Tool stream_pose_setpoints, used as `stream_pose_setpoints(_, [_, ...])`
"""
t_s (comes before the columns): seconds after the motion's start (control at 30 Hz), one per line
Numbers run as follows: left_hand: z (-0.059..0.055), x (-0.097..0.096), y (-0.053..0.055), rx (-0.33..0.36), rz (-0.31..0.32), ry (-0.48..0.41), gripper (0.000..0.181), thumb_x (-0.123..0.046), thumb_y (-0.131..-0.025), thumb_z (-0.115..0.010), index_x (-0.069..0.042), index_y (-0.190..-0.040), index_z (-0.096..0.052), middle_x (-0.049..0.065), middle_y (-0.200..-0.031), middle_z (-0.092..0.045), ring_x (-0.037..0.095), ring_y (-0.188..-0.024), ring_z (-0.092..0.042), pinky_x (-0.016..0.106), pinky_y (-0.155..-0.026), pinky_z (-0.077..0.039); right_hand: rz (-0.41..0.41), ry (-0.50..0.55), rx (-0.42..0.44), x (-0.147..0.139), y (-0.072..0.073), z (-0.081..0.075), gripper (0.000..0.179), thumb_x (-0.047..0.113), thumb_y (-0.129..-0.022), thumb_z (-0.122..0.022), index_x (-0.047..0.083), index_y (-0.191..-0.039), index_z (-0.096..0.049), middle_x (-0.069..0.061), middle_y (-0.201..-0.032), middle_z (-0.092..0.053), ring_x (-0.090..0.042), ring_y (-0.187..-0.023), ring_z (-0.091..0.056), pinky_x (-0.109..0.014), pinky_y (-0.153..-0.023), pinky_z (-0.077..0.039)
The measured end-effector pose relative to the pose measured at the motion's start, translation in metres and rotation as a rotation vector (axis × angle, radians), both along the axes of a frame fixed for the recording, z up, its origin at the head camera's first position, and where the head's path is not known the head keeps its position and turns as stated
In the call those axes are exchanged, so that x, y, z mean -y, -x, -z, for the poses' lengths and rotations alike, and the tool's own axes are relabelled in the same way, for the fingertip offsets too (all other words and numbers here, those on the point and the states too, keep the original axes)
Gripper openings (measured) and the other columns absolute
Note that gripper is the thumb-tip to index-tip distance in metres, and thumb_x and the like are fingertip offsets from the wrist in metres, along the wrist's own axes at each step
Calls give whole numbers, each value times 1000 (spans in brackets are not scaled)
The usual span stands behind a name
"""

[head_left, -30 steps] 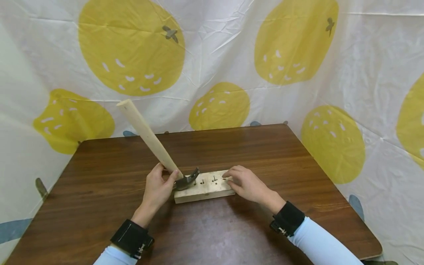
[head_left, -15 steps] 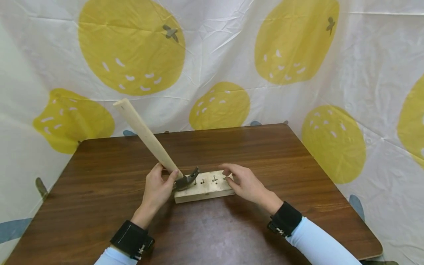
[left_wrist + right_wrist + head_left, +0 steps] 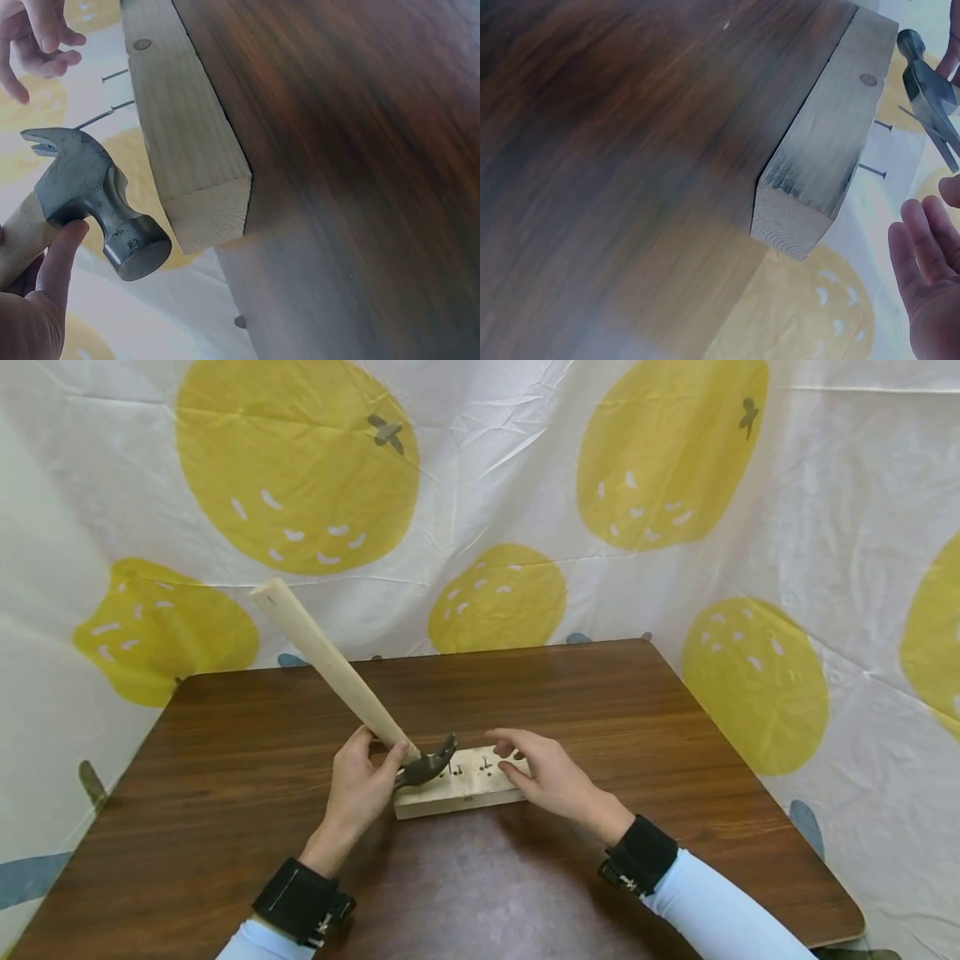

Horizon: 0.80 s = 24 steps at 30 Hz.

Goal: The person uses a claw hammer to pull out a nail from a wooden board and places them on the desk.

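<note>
My left hand (image 3: 363, 781) grips a claw hammer (image 3: 426, 766) by its pale wooden handle, close below the dark metal head. The handle slants up and to the left. A light wooden block (image 3: 461, 804) lies under the hammer head. At the claw sits a thin nail (image 3: 921, 120); its pointed end shows apart from the block's edge in the right wrist view. Other nails (image 3: 873, 172) stand upright in the block, with small dark holes beside them. Over the block's right end hovers my right hand (image 3: 553, 777), its fingers loosely bent and parted, nothing seen between them.
The block rests on a dark brown wooden table (image 3: 480, 893) with rounded corners. Behind and to the right hangs a white curtain (image 3: 495, 460) printed with yellow fruit. Each wrist wears a black band (image 3: 643, 853).
My right hand has shifted slightly left over the block, its fingers spreading apart. The hammer has tipped a little further left at the handle end, and the nail at its claw has moved right.
</note>
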<state>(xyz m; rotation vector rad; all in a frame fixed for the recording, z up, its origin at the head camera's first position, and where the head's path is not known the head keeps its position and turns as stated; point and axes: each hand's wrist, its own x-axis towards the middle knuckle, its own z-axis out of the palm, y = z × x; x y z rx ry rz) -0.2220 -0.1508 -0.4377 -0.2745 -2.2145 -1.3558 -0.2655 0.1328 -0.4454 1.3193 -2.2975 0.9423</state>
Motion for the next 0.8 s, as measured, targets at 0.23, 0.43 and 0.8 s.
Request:
stream_pose_setpoints(0.23, [-3, -6, -1, -3, 32, -10, 17, -9, -91, -73, -4, -104, -63, 1, -94, -62, 19, -86, -65, 27, -67, -52, -87, 49, 21, 10, 1, 1, 53, -4, -88, -69, 2, -137, -50, -7, -108, -64, -22, -93, -66, -29, -78, -51])
stream_pose_setpoints(0.43, [-6, -11, -2, -8, 72, -24, 14, -8, -91, -72, -6, -101, -63, -1, -92, -62, 17, -85, -65, 31, -66, -53, -134, 52, 45, 19, -1, -1, 53, -2, -88, -71, 3, -137, -51, -5, -117, -63, -23, -94, -67, -30, -77, -52])
stream_pose_setpoints(0.8, [-5, -17, -2, -7, 252, -114, 13, -5, -92, -69, -5, -103, -62, 2, -95, -62, 21, -88, -65, 34, -67, -55, -183, 33, 27, 25, -1, 0, 40, -4, -88, -71, 2, -125, -59, -2, -116, -62, -17, -98, -65, -27, -77, -52])
